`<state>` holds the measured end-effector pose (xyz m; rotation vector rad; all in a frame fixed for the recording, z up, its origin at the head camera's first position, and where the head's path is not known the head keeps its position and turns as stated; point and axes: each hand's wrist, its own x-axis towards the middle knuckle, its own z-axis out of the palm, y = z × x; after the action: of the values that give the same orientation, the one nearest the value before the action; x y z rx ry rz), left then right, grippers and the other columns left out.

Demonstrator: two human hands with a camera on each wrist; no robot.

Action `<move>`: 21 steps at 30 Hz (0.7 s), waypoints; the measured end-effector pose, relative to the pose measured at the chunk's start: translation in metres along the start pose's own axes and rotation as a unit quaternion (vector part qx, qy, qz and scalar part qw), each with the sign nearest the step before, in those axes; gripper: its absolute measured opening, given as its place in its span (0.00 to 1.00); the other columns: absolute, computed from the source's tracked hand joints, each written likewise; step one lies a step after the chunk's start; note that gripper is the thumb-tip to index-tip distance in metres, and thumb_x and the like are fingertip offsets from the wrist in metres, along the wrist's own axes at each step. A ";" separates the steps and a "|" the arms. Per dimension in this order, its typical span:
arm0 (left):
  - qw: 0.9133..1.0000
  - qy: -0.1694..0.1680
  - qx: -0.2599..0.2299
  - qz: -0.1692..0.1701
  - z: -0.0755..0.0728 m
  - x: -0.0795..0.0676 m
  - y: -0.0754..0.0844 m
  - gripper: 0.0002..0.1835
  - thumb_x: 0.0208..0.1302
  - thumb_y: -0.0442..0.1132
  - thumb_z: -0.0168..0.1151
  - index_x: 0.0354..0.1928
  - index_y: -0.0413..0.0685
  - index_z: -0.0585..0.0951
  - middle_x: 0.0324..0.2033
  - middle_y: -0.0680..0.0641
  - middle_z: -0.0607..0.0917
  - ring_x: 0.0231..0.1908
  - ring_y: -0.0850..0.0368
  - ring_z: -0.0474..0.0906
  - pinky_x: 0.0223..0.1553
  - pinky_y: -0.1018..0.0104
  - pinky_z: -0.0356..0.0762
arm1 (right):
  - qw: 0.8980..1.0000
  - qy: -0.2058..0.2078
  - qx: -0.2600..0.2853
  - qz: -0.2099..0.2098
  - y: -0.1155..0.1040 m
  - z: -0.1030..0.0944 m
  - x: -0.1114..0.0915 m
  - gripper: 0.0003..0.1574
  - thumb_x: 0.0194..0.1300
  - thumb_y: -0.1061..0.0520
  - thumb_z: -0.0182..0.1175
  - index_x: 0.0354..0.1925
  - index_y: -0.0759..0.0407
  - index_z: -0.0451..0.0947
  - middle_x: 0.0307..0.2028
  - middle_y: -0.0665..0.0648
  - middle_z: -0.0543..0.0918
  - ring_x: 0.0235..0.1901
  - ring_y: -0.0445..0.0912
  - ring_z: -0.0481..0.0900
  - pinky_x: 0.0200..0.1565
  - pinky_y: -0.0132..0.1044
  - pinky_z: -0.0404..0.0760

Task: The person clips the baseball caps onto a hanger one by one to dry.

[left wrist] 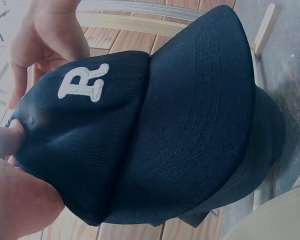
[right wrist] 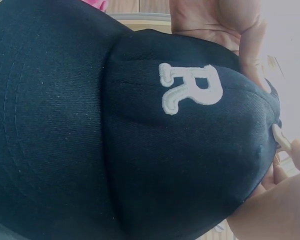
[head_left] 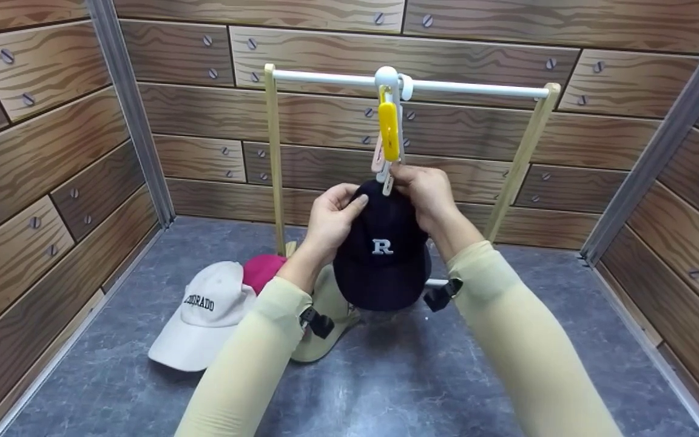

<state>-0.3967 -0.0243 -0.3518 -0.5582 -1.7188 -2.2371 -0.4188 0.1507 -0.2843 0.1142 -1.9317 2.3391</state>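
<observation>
A dark navy cap [head_left: 380, 267] with a white letter R hangs brim down below a string of clothes pegs. My left hand [head_left: 331, 218] pinches the left side of its crown, thumb in front and fingers behind. On the other side my right hand [head_left: 431, 194] holds the crown near the top, its fingertips close to a pale peg [head_left: 388, 184] that overlaps the crown. The white R shows in both wrist views, with the crown [right wrist: 190, 135] between the two hands. A yellow peg [head_left: 389, 130] and a pink peg [head_left: 378, 155] hang just above.
A rack with a white rail [head_left: 477, 88] and wooden posts [head_left: 275, 158] stands behind the cap. On the grey floor [head_left: 374, 376], left of it, lie a cream cap [head_left: 216, 303] with lettering, a magenta cap [head_left: 263, 270] and an olive cap [head_left: 325, 328]. Wood-patterned walls enclose the space.
</observation>
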 end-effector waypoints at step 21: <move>0.999 -0.005 0.031 -0.008 0.000 -0.003 0.004 0.04 0.78 0.29 0.68 0.48 0.35 0.88 0.34 0.52 0.90 0.35 0.60 0.85 0.40 0.68 0.84 | 0.999 -0.017 -0.011 -0.038 0.008 -0.004 -0.003 0.13 0.77 0.57 0.69 0.33 0.59 0.92 0.27 0.50 0.88 0.29 0.43 0.85 0.41 0.35 0.87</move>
<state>-0.3923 -0.0254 -0.3501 -0.5444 -1.7960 -2.1872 -0.4167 0.1535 -0.2933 0.2229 -1.9324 2.2824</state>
